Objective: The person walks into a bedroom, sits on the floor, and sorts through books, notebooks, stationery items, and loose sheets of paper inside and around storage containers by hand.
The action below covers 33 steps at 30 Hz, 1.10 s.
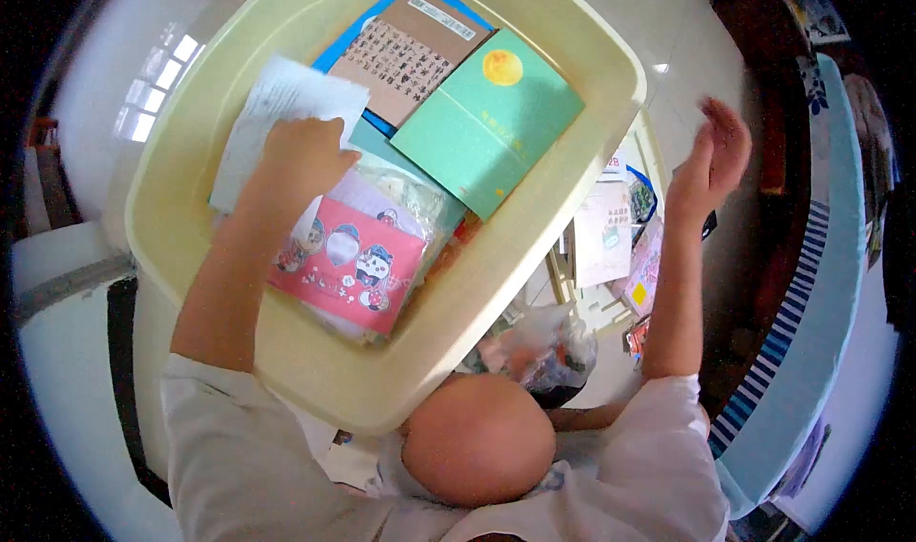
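My left hand (303, 156) is inside a pale yellow plastic tub (157, 189), its curled fingers closed on white printed papers (277, 98); the fingertips are partly hidden. Just below it lies a pink packet with cartoon animal pictures (358, 260), on top of clear plastic packaging. A green book with a yellow moon (491, 117) rests to the right in the tub. Behind it is a brown notebook with dark writing (401, 51), over something blue. Outside the tub's right side, my right hand (711, 165) is raised with nothing in it, fingers slightly bent and thumb apart.
Below my right arm, a light-coloured tray or drawer (658, 151) holds booklets (601, 237) and colourful packets. A clear plastic bag (544, 346) with mixed contents stands by the tub, near my bare knee (477, 437). A light blue bed edge with striped cloth (811, 275) runs along the right.
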Motion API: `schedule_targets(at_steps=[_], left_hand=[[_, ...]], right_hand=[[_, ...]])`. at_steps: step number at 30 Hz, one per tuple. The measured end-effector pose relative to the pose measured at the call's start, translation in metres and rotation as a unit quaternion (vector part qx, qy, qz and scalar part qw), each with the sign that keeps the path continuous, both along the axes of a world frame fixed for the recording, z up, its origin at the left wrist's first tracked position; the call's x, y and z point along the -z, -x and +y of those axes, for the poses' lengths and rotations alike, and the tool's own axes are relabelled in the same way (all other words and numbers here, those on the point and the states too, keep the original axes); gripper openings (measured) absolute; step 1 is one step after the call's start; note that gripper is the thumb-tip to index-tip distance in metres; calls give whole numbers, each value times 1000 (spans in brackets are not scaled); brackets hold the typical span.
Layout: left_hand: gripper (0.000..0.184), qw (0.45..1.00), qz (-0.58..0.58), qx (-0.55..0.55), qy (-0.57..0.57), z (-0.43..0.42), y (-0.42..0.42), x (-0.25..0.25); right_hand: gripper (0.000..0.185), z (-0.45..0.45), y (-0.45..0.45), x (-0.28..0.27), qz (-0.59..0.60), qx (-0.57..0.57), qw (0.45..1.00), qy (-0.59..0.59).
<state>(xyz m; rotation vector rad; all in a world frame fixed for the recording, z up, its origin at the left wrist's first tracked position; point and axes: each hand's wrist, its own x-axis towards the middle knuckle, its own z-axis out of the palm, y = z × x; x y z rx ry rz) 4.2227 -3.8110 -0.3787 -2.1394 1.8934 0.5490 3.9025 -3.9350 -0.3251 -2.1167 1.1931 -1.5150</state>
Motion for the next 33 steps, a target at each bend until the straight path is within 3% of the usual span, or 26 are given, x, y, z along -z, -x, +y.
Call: schedule_targets(at_steps=[2, 5, 10, 12, 16, 19, 21, 25, 27, 29, 31, 33], left_hand=[[44, 999, -13, -15, -31, 3, 10, -8], [49, 997, -47, -16, -55, 9, 19, -13], [51, 999, -52, 7, 11, 15, 18, 2], [50, 999, -43, 9, 0, 13, 20, -8], [50, 998, -21, 23, -46, 13, 22, -15], [50, 998, -7, 42, -54, 16, 19, -13], [52, 997, -28, 42, -66, 16, 20, -11], [56, 994, -79, 25, -74, 20, 28, -5], [57, 994, -64, 20, -90, 19, 27, -7], [59, 994, -44, 14, -101, 17, 28, -8], [59, 995, -33, -1, -97, 17, 28, -7], [59, 996, -35, -4, -85, 18, 28, -3]], right_hand=[[25, 4, -51, -27, 23, -188, 969, -156], [31, -12, -123, -3, 275, -292, 914, -67], [46, -75, -185, 77, 425, -209, 877, -79], [54, -88, -200, 90, 536, -137, 811, -191], [60, -97, -209, 93, 564, -157, 784, -207], [58, -105, -211, 94, 509, -148, 789, -312], [59, -108, -211, 86, 445, -252, 744, -429], [43, -83, -210, 31, 334, -305, 757, -471], [36, -60, -203, -11, 291, -328, 805, -399], [29, -30, -177, -32, 329, -276, 892, -139], [22, 0, -135, -65, 399, -288, 869, 47], [17, 5, -84, -78, 432, -297, 810, 263]])
